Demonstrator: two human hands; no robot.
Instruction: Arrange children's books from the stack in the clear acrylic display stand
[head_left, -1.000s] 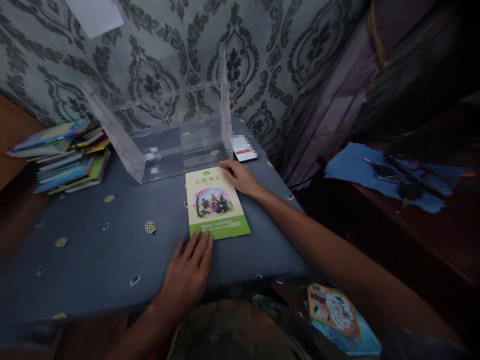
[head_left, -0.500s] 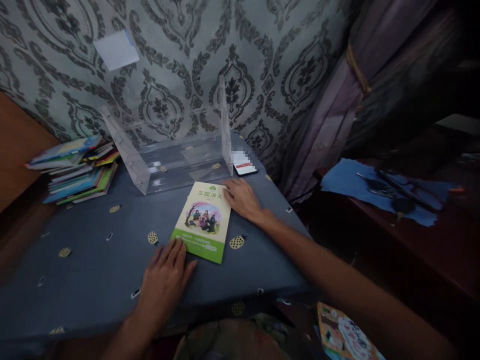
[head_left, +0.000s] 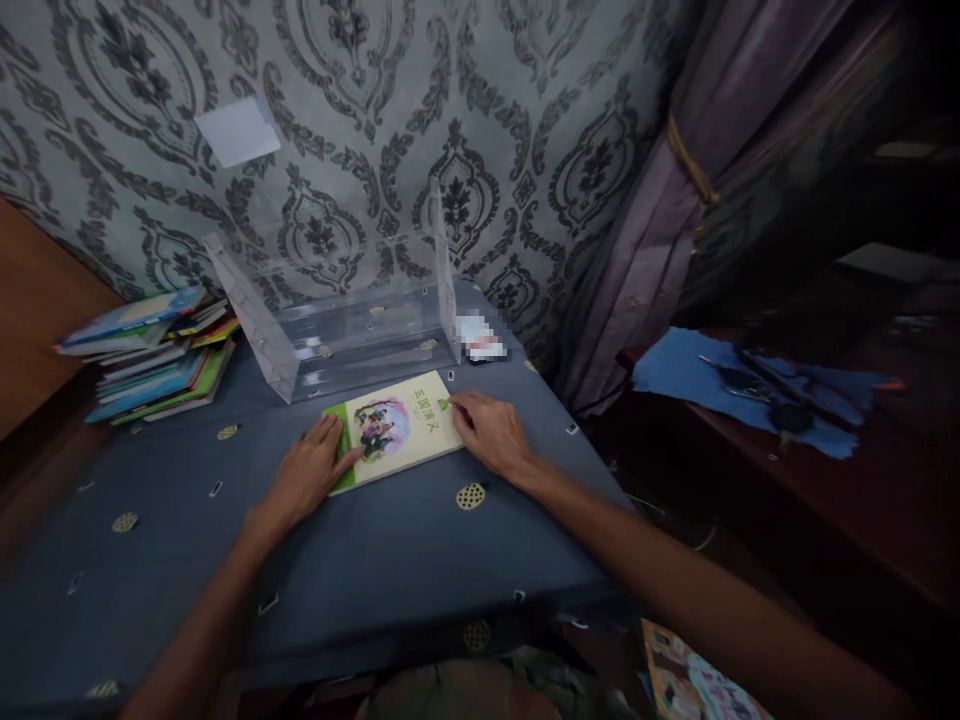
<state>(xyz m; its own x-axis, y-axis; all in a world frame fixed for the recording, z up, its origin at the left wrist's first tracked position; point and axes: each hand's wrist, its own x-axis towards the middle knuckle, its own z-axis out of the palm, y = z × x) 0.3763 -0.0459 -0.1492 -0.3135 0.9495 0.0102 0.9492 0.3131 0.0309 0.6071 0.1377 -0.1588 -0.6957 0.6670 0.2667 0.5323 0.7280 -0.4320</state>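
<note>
Lying turned sideways on the dark patterned tablecloth, the pale book sits between both hands, in front of the clear stand and apart from it. Cover faces up; the green-banded end points left, the titled end right.

Left hand: palm down at the green-banded end, fingers extended and close together over the band, thumb held apart from them and reaching onto the cover. Right hand: at the titled end, fingers bent, tips at the cover near the small green emblem. Whether it pinches the edge or merely rests there cannot be told.

Surroundings: a stack of books lies left of the stand; a flat item, partly pixelated, lies just beside the stand's right panel. A white sheet shows against the patterned wall.
</note>
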